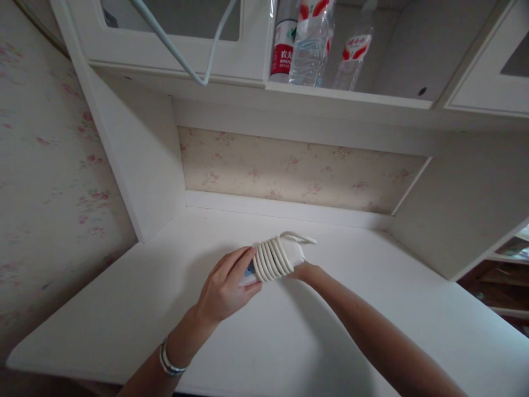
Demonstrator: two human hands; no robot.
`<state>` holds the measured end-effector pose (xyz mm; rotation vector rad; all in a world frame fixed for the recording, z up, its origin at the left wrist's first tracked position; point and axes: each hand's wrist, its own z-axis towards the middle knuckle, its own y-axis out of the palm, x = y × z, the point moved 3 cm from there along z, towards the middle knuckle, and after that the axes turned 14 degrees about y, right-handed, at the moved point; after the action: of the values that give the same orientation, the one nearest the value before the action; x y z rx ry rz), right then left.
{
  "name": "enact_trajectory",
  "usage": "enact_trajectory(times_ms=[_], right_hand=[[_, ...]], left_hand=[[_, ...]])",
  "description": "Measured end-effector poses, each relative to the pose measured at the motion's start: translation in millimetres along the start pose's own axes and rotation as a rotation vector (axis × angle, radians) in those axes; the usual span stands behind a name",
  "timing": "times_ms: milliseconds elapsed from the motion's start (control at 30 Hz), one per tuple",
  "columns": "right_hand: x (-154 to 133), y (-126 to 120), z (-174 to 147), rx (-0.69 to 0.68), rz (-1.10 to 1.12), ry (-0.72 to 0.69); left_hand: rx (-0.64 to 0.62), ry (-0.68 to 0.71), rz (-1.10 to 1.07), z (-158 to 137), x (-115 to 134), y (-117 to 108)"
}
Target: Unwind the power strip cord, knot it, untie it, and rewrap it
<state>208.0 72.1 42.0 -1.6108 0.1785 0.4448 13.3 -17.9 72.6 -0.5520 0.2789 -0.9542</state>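
A white bench (103,322) stands beneath white overhead cabinets (248,60), with pink-flowered cream wallpaper (256,165) behind and at left, dimly lit.

On the far shelf (351,95), the left bottle (283,52) bears large white characters, "农夫", on red; the small Latin letters beneath are too blurred to read surely. The right bottle's (354,55) red-and-white label shows "哈哈". The middle bottle's (309,52) label is cut off, unreadable.
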Motion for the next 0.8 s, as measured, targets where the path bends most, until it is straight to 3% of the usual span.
enact_trajectory(times_ms=[133,367,533,600,667,800], right_hand=[[-6.2,2.0,-29.3,-0.071,0.086,-0.120],[-39.8,-8.1,-74.8,-0.293,0.385,-0.173],[-50.4,-15.1,-82.9,-0.694,0.828,-0.155],[-47.9,-18.7,-83.0,-0.788,0.958,-0.160],[-42.2,-20.4,-78.9,-0.737,0.992,-0.167],[-28.0,-11.7,-60.9,-0.440,0.863,-0.076]], left_hand=[[0.028,-0.064,0.132,6.0,-25.0,-6.6],[-0.277,-0.121,0.250,9.7,-35.5,23.8],[-0.427,-0.043,0.082,-2.9,-25.4,43.6],[-0.462,-0.048,0.015,-8.1,-23.2,46.6],[-0.496,-0.063,-0.031,-12.0,-19.9,48.9],[-0.556,-0.016,-0.104,-16.2,-4.8,55.3]])
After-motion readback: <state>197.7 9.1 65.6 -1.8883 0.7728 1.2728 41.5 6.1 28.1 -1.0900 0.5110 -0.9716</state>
